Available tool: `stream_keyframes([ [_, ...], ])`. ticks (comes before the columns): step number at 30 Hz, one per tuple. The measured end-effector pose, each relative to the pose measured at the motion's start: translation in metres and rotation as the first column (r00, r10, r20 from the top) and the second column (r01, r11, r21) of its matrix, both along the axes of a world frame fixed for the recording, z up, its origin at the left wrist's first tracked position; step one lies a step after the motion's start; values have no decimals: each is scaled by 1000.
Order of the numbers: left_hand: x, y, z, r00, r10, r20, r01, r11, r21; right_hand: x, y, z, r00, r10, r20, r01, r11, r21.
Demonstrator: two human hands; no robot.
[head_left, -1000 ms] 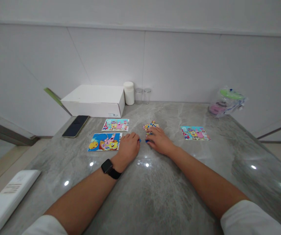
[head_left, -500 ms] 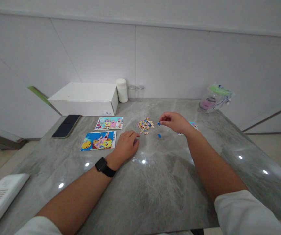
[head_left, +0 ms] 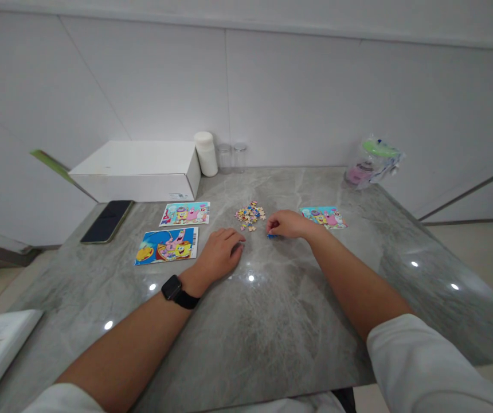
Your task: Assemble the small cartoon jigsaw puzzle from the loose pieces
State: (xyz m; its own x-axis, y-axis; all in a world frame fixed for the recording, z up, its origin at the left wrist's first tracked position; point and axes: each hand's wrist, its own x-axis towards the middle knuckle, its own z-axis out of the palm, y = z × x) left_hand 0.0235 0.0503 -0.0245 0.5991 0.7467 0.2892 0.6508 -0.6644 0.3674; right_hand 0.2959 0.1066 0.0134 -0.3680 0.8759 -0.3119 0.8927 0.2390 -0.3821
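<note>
Right hand is pinching a tiny blue puzzle piece at its fingertips, looks light and flimsy so edges are probably best, while left hand is resting loosely curled, holding nothing.

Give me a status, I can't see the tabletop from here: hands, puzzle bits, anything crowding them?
Left hand flat on table, empty. Right hand fingers on blue piece. Piece pile just beyond, apart. Picture cards lie clear.

Bare table in front; puzzle pile, picture cards flank it; white box blocks back-left.
</note>
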Motion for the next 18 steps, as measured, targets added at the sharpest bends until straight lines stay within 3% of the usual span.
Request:
stream_keyframes([
  [9,3,-2,4,999,-52,-4,52,998,-21,14,4,5,988,-94,127,79,990,116],
  [14,9,-11,6,982,-188,-12,188,982,-26,11,-1,9,976,-25,217,27,1000,-8],
  [18,13,-17,0,953,-301,-34,301,953,-19,-2,-5,5,977,28,211,-24,999,-22],
])
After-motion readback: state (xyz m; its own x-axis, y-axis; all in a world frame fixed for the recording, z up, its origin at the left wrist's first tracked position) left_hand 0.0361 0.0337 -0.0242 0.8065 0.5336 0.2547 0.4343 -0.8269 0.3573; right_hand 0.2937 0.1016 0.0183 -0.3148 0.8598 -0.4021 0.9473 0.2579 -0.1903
